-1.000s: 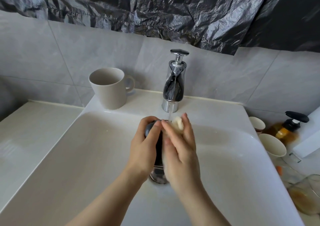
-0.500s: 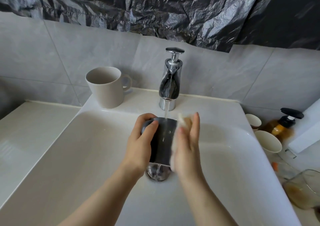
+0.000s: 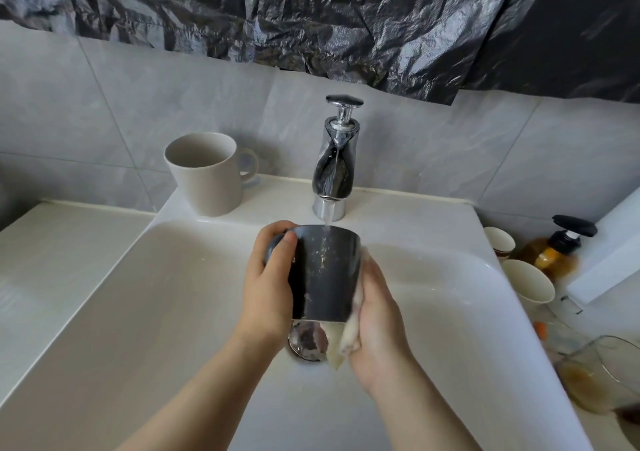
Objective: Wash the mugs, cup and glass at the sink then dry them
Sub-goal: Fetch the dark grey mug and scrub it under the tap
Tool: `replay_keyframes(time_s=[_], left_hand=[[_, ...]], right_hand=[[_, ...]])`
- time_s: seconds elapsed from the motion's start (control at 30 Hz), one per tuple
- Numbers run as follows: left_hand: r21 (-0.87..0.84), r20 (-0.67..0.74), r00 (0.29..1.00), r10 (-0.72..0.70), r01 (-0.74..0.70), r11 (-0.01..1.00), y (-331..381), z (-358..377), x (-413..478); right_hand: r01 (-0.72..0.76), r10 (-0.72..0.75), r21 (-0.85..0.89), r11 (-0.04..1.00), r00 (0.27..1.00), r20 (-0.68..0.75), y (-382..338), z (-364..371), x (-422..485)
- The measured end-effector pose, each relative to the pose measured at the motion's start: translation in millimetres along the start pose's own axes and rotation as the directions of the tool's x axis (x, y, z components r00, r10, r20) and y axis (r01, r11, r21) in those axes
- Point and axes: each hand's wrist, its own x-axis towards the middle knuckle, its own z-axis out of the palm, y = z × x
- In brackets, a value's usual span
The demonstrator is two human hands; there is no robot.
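Status: washing stage, first item; no drying is evident.

The sink (image 3: 138, 312) has its faucet (image 3: 334, 160) running. The beige mug (image 3: 207, 173) stands on the sink's back-left ledge. The glass (image 3: 602, 374), apparently soiled, and the cups (image 3: 528, 281) wait on the counter (image 3: 585, 426) at the sink's right edge.

The dark mug (image 3: 323, 274) is above the drain, under the stream. The left hand (image 3: 270, 288) grips it. The right hand (image 3: 377, 319) clasps a cloth (image 3: 346, 340) against its right wall.

Change: the cloth has travelled from the mug's rim to its base.

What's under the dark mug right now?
The chrome drain of the sink, partly showing below the dark mug. The mug hides its top edge; the pale cloth in the right hand covers its right side.
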Motion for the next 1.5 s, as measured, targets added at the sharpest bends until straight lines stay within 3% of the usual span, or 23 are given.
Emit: replay_keyframes(time_s=[0.1,0.17,0.23,0.3,0.37,0.43,0.5,0.6,0.63,0.7,0.77,0.83,0.9,0.97,1.03,1.1,1.17,1.23,1.33,1.4,1.47,1.5], left_hand=[[0.03,-0.035,0.999,0.014,-0.013,0.999,-2,-6,5],[0.057,0.017,1.0,-0.006,0.006,0.998,-1,-7,5],[0.042,0.077,0.996,-0.035,0.032,0.999,3,-6,3],[-0.013,0.11,0.993,-0.046,0.048,0.999,6,-3,1],[-0.053,0.107,0.993,-0.055,0.061,0.997,8,-2,2],[-0.09,0.05,0.996,-0.07,0.075,0.993,9,-3,4],[-0.078,0.011,0.997,-0.081,0.081,0.994,7,-5,6],[-0.003,0.065,0.996,-0.067,0.067,0.998,4,-7,5],[0.012,0.098,0.993,-0.064,0.063,0.998,5,-6,4],[-0.016,0.116,0.991,-0.071,0.073,0.997,7,-4,4],[-0.069,0.039,0.996,-0.086,0.089,0.994,9,-2,6],[-0.075,-0.067,0.994,-0.089,0.083,0.994,10,-5,9],[-0.048,-0.088,0.992,-0.091,0.087,0.995,10,-8,10],[-0.01,-0.042,0.995,-0.096,0.096,0.995,11,-10,10],[0.024,0.032,0.992,-0.121,0.12,0.993,12,-10,9],[0.008,0.105,0.98,-0.171,0.171,0.985,13,-8,7],[-0.023,0.138,0.972,-0.191,0.196,0.98,13,-7,5],[-0.042,0.147,0.974,-0.175,0.183,0.982,16,-7,4],[-0.049,0.087,0.98,-0.18,0.185,0.982,20,-7,6],[-0.024,-0.038,0.988,-0.148,0.147,0.989,16,-4,4],[0.043,-0.127,0.987,-0.102,0.108,0.993,11,0,-1],[0.075,-0.114,0.991,-0.067,0.076,0.994,7,0,-3]], right_hand=[[0.301,-0.291,-0.3,0.905,0.953,0.077,11,8,-2],[0.345,-0.342,-0.306,0.887,0.938,0.063,11,9,1],[0.267,-0.263,-0.137,0.954,0.964,0.042,5,3,2],[-0.029,0.023,0.142,0.989,0.999,0.04,-4,-5,3],[-0.103,0.091,0.149,0.983,0.992,0.086,-6,-6,4],[0.06,-0.062,0.036,0.998,0.996,0.066,-2,0,0],[0.312,-0.297,-0.209,0.927,0.95,0.098,5,6,-1],[0.383,-0.377,-0.225,0.896,0.923,0.074,7,4,2],[0.316,-0.313,-0.148,0.937,0.949,0.045,5,2,2],[0.011,-0.014,0.075,0.997,0.999,0.042,0,-6,5],[-0.088,0.081,0.107,0.99,0.994,0.069,5,-7,6],[0.126,-0.122,-0.079,0.989,0.991,0.057,12,4,-1],[0.415,-0.373,-0.403,0.816,0.91,0.181,22,11,-5],[0.486,-0.445,-0.461,0.742,0.872,0.204,23,12,-4],[0.401,-0.387,-0.375,0.836,0.915,0.114,17,7,1],[0.086,-0.086,-0.021,0.996,0.996,-0.018,7,-2,8],[-0.176,0.178,0.159,0.971,0.984,-0.001,4,-6,6],[-0.229,0.23,0.151,0.961,0.973,0.014,7,-5,2],[-0.152,0.157,0.159,0.975,0.987,-0.021,3,3,-1],[-0.018,0.026,0.173,0.985,0.999,-0.046,4,6,2],[0.133,-0.123,0.089,0.987,0.986,-0.112,10,6,5],[0.2,-0.203,-0.035,0.979,0.974,-0.104,12,4,3]])
